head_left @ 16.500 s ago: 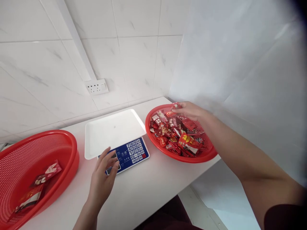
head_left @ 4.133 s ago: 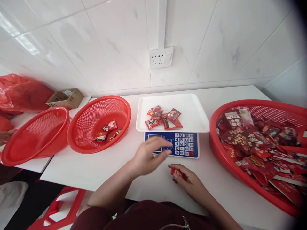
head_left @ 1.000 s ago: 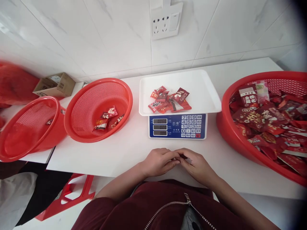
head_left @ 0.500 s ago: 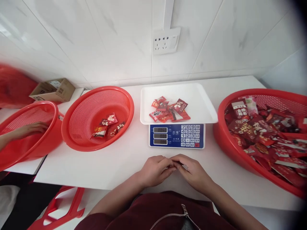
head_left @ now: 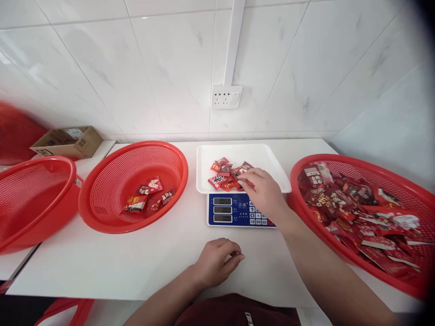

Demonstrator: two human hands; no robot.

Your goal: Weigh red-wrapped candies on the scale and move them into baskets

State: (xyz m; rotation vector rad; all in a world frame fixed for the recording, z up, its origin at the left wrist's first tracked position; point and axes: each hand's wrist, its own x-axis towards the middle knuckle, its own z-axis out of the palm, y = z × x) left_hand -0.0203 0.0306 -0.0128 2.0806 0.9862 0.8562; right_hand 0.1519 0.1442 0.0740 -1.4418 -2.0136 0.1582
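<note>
My right hand (head_left: 261, 188) reaches over the white tray (head_left: 272, 160) of a blue-fronted digital scale (head_left: 224, 222). Its fingers pinch a red snack packet (head_left: 250, 183) at the right side of a small pile; the fingers partly cover that packet. Several other small red wrapped packets (head_left: 219, 181) lie on the tray beside it. Closer to me, my left hand (head_left: 215, 262) rests on the white table, palm inward, with loosely curled fingers, the thumb slightly apart and nothing visible in it. My right hand and forearm hide part of the scale's keypad.
To the right, a large red basket (head_left: 299, 199) is heaped with packets. A red mesh basket (head_left: 102, 194) on the left holds several packets. Farther left are another red basket (head_left: 37, 203) and a cardboard box (head_left: 70, 147). A wall socket (head_left: 227, 97) sits behind the scale.
My hands, together near the table edge before, are now apart. The right one has moved forward to the packets on the tray. A co-worker's hand has left the far-left basket. The view tilted up.
</note>
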